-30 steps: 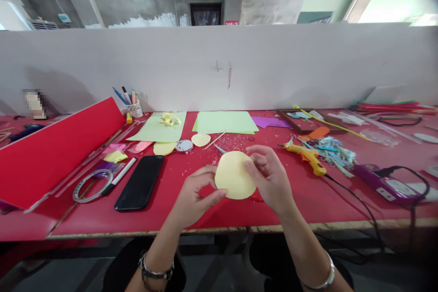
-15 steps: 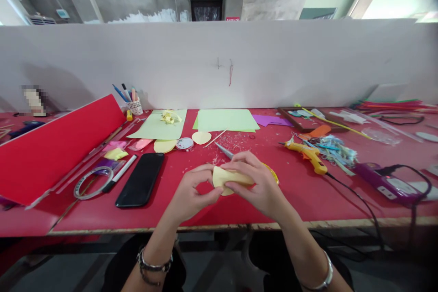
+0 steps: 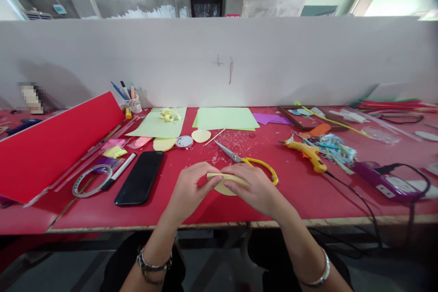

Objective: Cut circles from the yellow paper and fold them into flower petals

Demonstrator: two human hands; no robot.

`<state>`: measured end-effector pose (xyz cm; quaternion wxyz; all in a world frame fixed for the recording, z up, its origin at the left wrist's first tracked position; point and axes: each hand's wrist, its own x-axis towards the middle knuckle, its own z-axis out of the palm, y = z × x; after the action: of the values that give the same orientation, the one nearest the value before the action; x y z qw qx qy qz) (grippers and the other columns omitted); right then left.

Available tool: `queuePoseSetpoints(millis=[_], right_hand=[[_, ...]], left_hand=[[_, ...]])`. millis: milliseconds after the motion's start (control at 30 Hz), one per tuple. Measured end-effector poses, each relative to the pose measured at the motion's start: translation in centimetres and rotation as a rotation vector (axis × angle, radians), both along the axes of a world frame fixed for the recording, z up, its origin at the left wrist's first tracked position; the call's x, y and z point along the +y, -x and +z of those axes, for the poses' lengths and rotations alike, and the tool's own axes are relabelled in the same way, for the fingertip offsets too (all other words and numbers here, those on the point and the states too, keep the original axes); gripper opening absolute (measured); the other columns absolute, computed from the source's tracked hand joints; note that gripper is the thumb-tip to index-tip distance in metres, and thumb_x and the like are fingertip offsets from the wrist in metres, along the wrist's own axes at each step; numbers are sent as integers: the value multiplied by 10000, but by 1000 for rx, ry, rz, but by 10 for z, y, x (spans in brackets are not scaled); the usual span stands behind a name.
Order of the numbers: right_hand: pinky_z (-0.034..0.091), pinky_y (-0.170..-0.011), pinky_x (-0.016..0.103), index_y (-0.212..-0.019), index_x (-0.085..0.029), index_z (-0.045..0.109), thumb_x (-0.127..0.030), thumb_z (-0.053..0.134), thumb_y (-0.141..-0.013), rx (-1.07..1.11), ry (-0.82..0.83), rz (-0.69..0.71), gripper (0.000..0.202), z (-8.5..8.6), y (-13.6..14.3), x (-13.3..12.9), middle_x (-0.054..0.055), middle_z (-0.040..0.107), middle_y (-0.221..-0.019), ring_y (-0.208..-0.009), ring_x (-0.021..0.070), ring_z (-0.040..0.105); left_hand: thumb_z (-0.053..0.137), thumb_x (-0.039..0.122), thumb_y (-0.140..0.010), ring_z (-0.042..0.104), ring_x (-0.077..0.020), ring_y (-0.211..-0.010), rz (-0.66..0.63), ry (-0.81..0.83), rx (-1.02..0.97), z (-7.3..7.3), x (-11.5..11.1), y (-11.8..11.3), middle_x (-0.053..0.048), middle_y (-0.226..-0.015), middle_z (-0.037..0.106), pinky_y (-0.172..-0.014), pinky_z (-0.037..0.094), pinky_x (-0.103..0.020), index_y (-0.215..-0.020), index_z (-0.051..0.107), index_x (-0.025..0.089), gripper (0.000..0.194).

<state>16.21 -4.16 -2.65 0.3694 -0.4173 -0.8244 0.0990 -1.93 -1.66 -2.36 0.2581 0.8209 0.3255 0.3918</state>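
Note:
A pale yellow paper piece [image 3: 226, 188], bent over along its top, is held between both hands above the red table. My left hand [image 3: 193, 189] pinches its left end between thumb and fingers. On the right end, my right hand [image 3: 251, 187] grips it the same way, the thumb on the near side. Scissors with yellow handles [image 3: 263, 164] lie open just beyond my right hand, blades pointing to the upper left. Behind them are a pale yellow oval [image 3: 201, 135], a thin stick [image 3: 215, 137] and small scraps.
A black phone [image 3: 140, 178], a tape roll [image 3: 92, 181] and a marker [image 3: 119, 172] lie left. Green sheets [image 3: 227, 118] are at the back. A yellow glue gun [image 3: 310, 155] with its cord and a purple device [image 3: 390, 182] are right. The table's edge [image 3: 219, 225] runs in front.
The paper's top edge has been folded toward me and the piece tilted flatter. My right hand has dropped lower, uncovering the scissors' handles.

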Motion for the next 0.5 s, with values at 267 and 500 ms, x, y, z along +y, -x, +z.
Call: queuePoseSetpoints(millis=[267,500], right_hand=[[464,-760,266,-806,-196,635,-247,463,-931,58,-14,17,219,2,0,1,29,711,-744,-701,165,640],[427,-587,220,-778,-194,626,-252,470,-921,95,96,1,219,-2,-5,4,31,690,-729,-631,154,614]], left_hand=[[498,328,-874,554,-116,-654,62,-24,94,5,-1,6,-4,-691,619,-622,406,-206,-731,598,162,240],[461,454,-857,628,-168,-792,218,138,250,16,12,72,-26,-841,698,-747,468,-254,-896,641,196,317]])
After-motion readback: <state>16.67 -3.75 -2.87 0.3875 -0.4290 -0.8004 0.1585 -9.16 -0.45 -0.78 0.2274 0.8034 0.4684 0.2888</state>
